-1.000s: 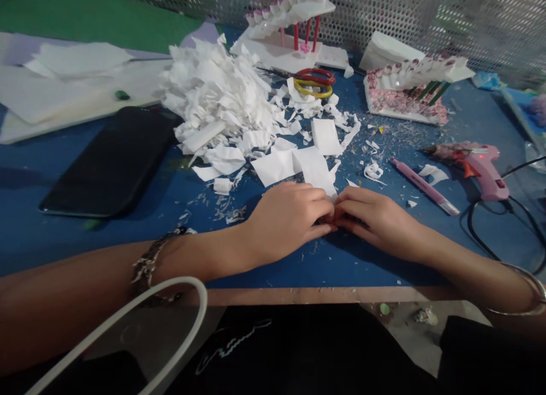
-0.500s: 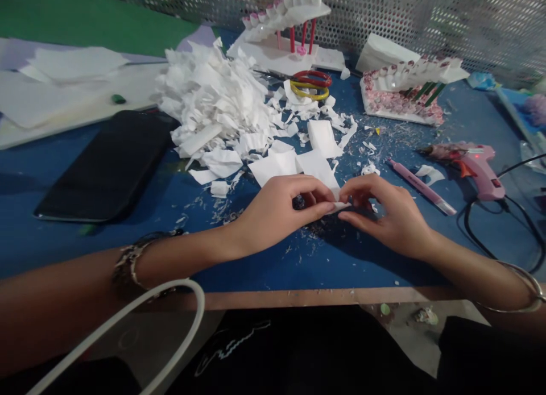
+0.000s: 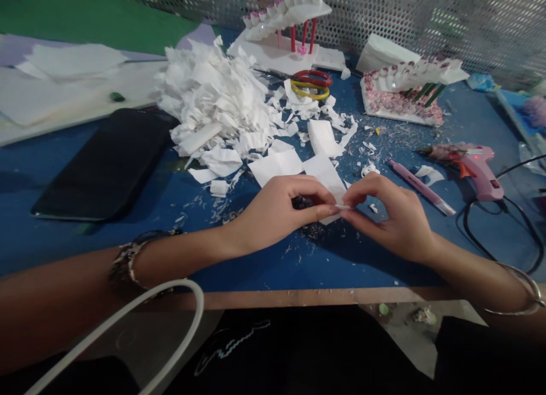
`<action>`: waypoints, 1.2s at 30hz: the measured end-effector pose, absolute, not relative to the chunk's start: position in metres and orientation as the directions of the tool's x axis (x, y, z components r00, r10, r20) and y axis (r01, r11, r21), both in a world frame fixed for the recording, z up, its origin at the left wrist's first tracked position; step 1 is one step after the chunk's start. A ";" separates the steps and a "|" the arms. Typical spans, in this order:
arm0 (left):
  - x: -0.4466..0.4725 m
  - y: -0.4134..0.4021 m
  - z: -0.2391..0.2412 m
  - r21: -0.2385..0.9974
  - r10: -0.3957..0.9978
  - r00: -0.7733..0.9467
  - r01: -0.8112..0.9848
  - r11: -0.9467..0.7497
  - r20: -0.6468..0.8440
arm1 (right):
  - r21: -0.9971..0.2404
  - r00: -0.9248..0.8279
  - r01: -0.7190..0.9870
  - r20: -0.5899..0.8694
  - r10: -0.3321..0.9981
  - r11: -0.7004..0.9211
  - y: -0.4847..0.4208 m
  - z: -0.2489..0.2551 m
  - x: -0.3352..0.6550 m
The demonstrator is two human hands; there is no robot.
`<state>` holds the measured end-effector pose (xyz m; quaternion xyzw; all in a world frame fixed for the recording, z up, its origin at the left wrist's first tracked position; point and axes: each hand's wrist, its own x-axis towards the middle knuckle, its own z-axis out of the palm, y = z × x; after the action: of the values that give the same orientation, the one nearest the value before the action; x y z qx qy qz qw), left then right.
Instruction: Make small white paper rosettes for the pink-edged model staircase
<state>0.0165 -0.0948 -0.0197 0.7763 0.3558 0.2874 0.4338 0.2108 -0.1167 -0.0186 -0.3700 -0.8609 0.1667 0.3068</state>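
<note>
My left hand (image 3: 277,213) and my right hand (image 3: 392,219) meet just above the blue tabletop. Both pinch, thumb against fingers, on a thin piece of white paper (image 3: 340,207) that looks folded or rolled; most of it is hidden by the fingertips. Beneath and behind the fingers lies a flat white paper strip (image 3: 325,172). Another white paper square (image 3: 275,165) rests to its left, and a folded white paper piece (image 3: 323,137) lies behind.
A heap of torn white paper (image 3: 217,99) rises behind my left hand, with red-and-yellow-handled scissors (image 3: 311,94) beside it. A black phone (image 3: 106,165) lies left. Rightward are a pink pen (image 3: 420,186), a pink glue gun (image 3: 480,165) with its cable, and two small models (image 3: 294,8).
My right fingers have closed onto the small paper piece, which they held more loosely before. The flat strip shows more of itself below the fingers. My left hand stays nearly in place.
</note>
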 end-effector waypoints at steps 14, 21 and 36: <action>0.016 -0.094 -0.021 0.936 0.844 0.533 0.262 -0.237 0.065 | -0.491 -0.596 0.481 0.424 0.682 0.726 -0.118 -0.014 0.211; 0.015 -0.095 -0.022 0.929 0.825 0.562 0.273 -0.251 0.058 | -0.454 -0.601 0.484 0.448 0.662 0.748 -0.119 -0.015 0.211; 0.016 -0.098 -0.020 0.894 0.823 0.553 0.291 -0.340 0.133 | -0.575 -0.568 0.488 0.361 0.740 0.656 -0.115 -0.015 0.210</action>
<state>0.0161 -0.0976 -0.0196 0.7617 0.3656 0.2999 0.4430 0.2096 -0.1151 -0.0154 -0.3569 -0.8600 0.2111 0.2974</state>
